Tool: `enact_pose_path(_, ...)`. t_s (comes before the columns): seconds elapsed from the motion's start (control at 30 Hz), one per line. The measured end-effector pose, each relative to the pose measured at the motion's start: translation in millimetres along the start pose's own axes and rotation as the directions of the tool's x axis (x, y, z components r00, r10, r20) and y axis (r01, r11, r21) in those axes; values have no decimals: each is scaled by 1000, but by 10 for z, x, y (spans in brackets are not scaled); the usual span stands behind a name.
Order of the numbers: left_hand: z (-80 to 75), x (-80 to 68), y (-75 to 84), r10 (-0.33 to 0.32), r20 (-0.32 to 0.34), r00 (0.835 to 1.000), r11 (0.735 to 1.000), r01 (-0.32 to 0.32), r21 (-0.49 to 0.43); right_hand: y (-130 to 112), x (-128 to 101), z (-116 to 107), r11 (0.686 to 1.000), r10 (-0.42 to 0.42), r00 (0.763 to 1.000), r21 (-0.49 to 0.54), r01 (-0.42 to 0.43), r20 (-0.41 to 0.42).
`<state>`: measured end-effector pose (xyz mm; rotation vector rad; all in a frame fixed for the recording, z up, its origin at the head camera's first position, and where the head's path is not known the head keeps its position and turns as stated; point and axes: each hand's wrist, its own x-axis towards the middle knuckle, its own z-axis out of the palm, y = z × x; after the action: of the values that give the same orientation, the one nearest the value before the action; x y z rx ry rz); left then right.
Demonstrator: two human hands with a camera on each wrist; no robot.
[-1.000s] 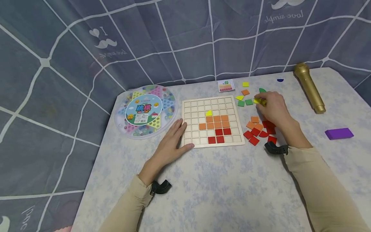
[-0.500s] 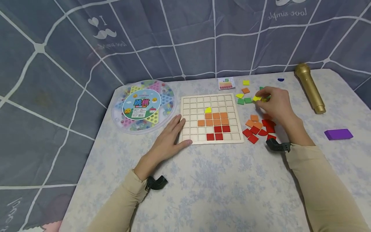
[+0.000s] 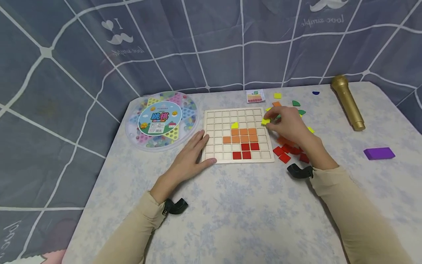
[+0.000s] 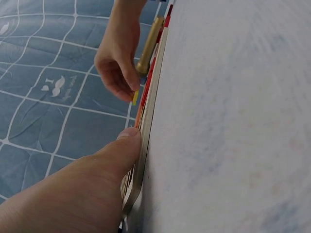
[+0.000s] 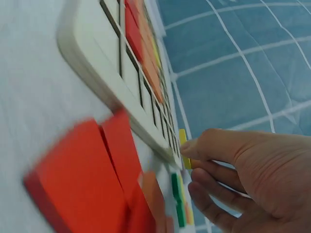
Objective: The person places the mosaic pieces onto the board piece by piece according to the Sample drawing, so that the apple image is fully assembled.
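head view: the right hand (image 3: 290, 126) pinches a yellow tile (image 3: 265, 121) just over the right edge of the grid board (image 3: 238, 134), which lies near the counter's far edge; the left hand (image 3: 191, 157) rests flat, fingers straight, against the board's left edge. this looks like the carry step, so the next move calls for lowering the tile squarely into an empty cell, likely beside the yellow piece (image 3: 234, 125) above the orange rows

left wrist view: the thumb (image 4: 127, 145) presses the board's rim

right wrist view: fingertips (image 5: 190, 151) grip the yellow tile at the board's edge, red tiles (image 5: 92, 170) lying loose nearby
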<state>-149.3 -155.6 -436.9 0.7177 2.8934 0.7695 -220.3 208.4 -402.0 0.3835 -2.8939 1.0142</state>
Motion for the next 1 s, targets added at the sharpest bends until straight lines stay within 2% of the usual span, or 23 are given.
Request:
enact_pose_path(0.13, 3, -27, -16, -6, -1, 1000, 1000, 6, -3, -117, 77, 153, 1000, 0, 998, 3, 0, 59)
enact_pose_path(0.33, 42, -25, -26, 10, -8, 1000, 1000, -10, 4, -230, 144, 305, 999, -31, 996, 33, 29, 81)
enact_pose_path(0.5, 43, -21, -10, 8, 7, 1000, 1000, -8, -4, -249, 150, 384, 998, -58, 996, 17, 57, 61)
enact_pose_path(0.67, 3, -16, 1, 1, -6, 1000, 1000, -1, -3, -281, 181, 417, 996, -91, 996, 8, 91, 22)
enact_pose_path(1.0, -14, -7, -5, 9, -8, 1000, 1000, -9, 3, -311, 205, 461, 988, -156, 987, 21, 155, 30)
